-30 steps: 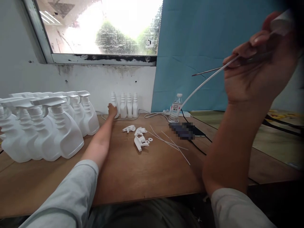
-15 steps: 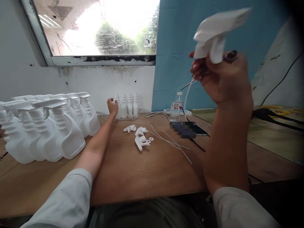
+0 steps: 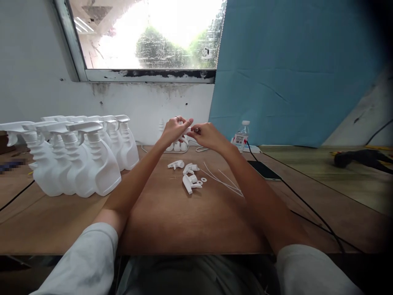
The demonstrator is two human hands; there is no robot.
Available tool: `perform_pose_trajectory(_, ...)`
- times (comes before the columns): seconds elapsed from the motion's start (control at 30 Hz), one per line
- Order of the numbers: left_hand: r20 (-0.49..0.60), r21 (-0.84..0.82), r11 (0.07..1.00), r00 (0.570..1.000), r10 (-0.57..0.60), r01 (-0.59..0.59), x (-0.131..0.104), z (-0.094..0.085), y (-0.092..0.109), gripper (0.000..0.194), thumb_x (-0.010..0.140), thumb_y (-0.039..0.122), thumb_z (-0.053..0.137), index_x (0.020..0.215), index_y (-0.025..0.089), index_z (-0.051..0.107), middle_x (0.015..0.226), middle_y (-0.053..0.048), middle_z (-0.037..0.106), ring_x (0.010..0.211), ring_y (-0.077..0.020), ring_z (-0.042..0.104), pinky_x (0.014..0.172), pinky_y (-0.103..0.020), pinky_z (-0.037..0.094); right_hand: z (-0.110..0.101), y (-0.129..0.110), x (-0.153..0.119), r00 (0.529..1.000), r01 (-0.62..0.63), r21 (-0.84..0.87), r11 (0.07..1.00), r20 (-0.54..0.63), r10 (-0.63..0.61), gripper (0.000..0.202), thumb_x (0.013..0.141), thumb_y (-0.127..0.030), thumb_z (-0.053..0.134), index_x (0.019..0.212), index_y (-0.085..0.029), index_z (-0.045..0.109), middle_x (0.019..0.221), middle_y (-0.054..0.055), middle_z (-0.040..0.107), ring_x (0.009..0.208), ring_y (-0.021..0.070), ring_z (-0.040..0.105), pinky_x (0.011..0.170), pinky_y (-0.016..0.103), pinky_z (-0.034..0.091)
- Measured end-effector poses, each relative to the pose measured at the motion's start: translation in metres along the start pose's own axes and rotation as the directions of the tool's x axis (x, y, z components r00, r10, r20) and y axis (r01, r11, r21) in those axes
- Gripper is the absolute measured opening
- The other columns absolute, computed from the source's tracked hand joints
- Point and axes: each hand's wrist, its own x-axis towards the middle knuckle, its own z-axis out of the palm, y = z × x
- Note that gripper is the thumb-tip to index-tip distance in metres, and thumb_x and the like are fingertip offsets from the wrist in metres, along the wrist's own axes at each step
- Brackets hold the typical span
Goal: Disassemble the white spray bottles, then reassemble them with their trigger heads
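Note:
Both hands meet at the back of the table, in front of the white wall. My left hand (image 3: 176, 130) is closed on a small white piece, mostly hidden by the fingers. My right hand (image 3: 206, 134) has its fingers pinched at the right side of that white piece; how much of it is the spray head cannot be made out. White bottles (image 3: 177, 146) without sprayers stand just behind and below the hands, partly covered. Nearer on the table lie loose white spray heads (image 3: 190, 183), small white rings (image 3: 204, 180) and thin clear tubes (image 3: 221, 182).
Several white spray bottles (image 3: 102, 164) with heads stand at the left. On the right are a clear water bottle (image 3: 241, 137), a phone (image 3: 264, 170) and black cables (image 3: 310, 209). A blue cloth (image 3: 276, 82) hangs behind; a black object (image 3: 356, 157) lies far right.
My right hand has come down and left from high on the right, bringing the spray head to my left hand. The two hands now meet, and the view has shifted slightly right.

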Motion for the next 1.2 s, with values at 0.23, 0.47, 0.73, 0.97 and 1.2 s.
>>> perform_pose_trajectory(0.23,0.002,0.157,0.988,1.0,-0.007,0.006,0.003,0.01,-0.017,0.033,0.085,0.05,0.056,0.075,0.019,0.05,0.055,0.001,0.053,0.041,-0.0117,0.051,0.04,-0.022,0.039,0.013,-0.002,0.001,0.999,0.016,-0.123,0.992,0.047,-0.011,0.034,0.085,-0.035,0.055,0.057,-0.015,0.059,0.059,0.006,0.059,0.058,0.0154,0.049,0.059,0.029,0.027)
perform_pose_trajectory(0.47,-0.087,0.29,0.957,0.995,0.039,-0.012,0.006,0.0,-0.022,0.029,0.084,0.044,0.056,0.071,0.018,0.051,0.055,0.001,0.051,0.043,-0.0115,0.049,0.045,-0.022,0.039,0.011,-0.01,-0.002,0.999,-0.046,-0.177,0.983,0.015,0.049,0.042,0.086,-0.039,0.054,0.052,-0.015,0.056,0.054,0.006,0.056,0.058,0.0148,0.048,0.057,0.028,0.026)
perform_pose_trajectory(0.73,0.042,-0.235,0.959,0.988,-0.149,0.155,0.01,-0.012,-0.019,0.011,0.077,0.02,0.054,0.087,0.018,0.049,0.067,0.001,0.051,0.042,-0.0089,0.048,0.04,-0.021,0.036,-0.011,0.048,-0.004,0.798,-0.429,-0.062,0.901,0.44,0.411,0.041,0.088,-0.048,0.057,0.065,-0.013,0.059,0.066,0.008,0.065,0.053,0.0116,0.054,0.055,0.024,0.039)
perform_pose_trajectory(0.97,0.159,-0.391,0.889,0.969,-0.189,0.237,0.017,-0.012,-0.03,0.012,0.07,0.025,0.058,0.071,0.017,0.048,0.053,0.002,0.047,0.039,-0.0105,0.048,0.036,-0.021,0.033,-0.025,0.058,-0.006,0.857,-0.409,-0.135,0.903,0.283,0.431,0.056,0.087,-0.067,0.048,0.091,-0.014,0.066,0.089,0.012,0.07,0.07,0.0208,0.066,0.06,0.027,0.047)
perform_pose_trajectory(1.2,0.156,-0.39,0.892,0.971,-0.181,0.229,0.018,-0.008,-0.031,0.025,0.071,0.036,0.068,0.072,0.016,0.053,0.057,0.0,0.051,0.036,-0.0083,0.043,0.035,-0.022,0.031,-0.041,-0.003,-0.013,0.978,-0.167,0.568,0.806,-0.011,0.21,0.081,0.077,-0.086,0.03,0.074,-0.013,0.065,0.052,0.008,0.06,0.042,0.015,0.058,0.043,0.026,0.046)
